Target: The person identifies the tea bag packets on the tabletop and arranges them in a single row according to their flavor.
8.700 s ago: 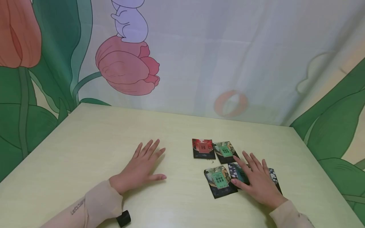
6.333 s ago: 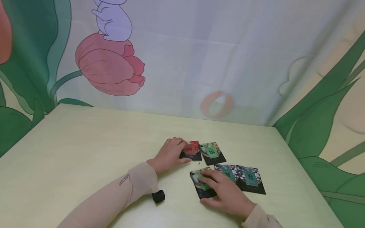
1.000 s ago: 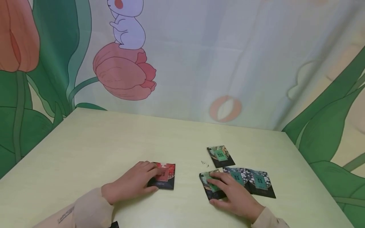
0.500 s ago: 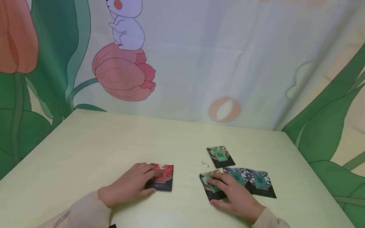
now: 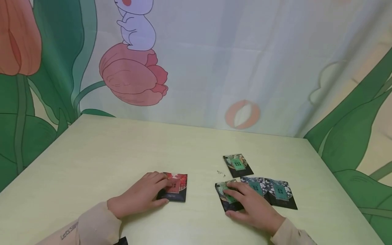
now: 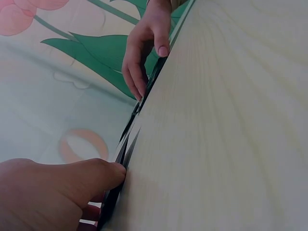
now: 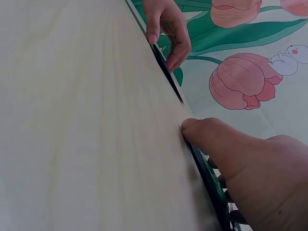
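The left hand [image 5: 144,194] holds the red packet [image 5: 179,189] between bent fingers and thumb on the worktop [image 5: 147,146]. The right hand [image 5: 253,208] grips a green packet [image 5: 229,205] likewise; another green-labelled packet [image 5: 238,165] lies just beyond its fingers.

1. Left sleeve [image 5: 92,223]: long, beige, its wide cuff bunched; dark lettering [image 5: 69,231] shows at 8 o'clock.
2. Right sleeve [image 5: 291,233]: beige, with small dark marks.
3. Black piece [image 5: 123,241], partly seen, beside the left cuff, 7 o'clock.
4. Hands [image 5: 139,195]: both bare.
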Demonstrator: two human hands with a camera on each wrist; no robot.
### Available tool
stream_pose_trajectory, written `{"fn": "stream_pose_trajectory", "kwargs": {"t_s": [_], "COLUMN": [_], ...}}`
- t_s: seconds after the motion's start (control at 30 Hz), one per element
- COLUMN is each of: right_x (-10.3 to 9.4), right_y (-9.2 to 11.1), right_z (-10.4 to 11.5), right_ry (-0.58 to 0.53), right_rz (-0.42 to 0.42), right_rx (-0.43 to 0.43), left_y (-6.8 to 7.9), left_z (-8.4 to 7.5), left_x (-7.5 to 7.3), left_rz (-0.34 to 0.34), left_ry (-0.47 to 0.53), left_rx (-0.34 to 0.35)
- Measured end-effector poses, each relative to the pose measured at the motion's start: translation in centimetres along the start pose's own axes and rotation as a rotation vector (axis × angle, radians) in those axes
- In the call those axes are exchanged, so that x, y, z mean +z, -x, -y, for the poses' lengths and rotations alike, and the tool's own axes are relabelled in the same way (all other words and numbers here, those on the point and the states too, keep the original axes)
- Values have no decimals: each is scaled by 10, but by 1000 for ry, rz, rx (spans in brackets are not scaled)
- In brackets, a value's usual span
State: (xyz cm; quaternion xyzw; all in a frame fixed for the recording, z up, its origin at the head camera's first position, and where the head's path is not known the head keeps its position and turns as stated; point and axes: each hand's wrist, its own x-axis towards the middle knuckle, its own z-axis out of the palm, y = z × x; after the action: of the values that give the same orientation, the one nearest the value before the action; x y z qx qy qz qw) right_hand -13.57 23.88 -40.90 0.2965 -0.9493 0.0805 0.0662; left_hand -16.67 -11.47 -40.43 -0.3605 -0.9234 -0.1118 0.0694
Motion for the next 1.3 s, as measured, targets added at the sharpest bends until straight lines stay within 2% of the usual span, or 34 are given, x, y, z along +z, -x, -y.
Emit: {"fn": "stream_pose_trajectory", "kwargs": {"t_s": [0.3, 0.53, 1.07, 1.3], "right_x": [-3, 2, 7, 10], "right_y": [-4, -9, -21, -27], "right_z": [5, 8, 18, 23], "right_ry": [28, 65, 60, 55], "right_rz": [11, -22, -48, -35], "right_rx": [23, 14, 46, 61], "left_y": [0, 0, 2, 2], "left_z": [0, 0, -2, -2], "left_x": [0, 1, 1, 3], "left_rz": [-13, -9, -10, -18], "left_ry": [7, 15, -26, -33], "left_rx": [4, 16, 16, 21]}}
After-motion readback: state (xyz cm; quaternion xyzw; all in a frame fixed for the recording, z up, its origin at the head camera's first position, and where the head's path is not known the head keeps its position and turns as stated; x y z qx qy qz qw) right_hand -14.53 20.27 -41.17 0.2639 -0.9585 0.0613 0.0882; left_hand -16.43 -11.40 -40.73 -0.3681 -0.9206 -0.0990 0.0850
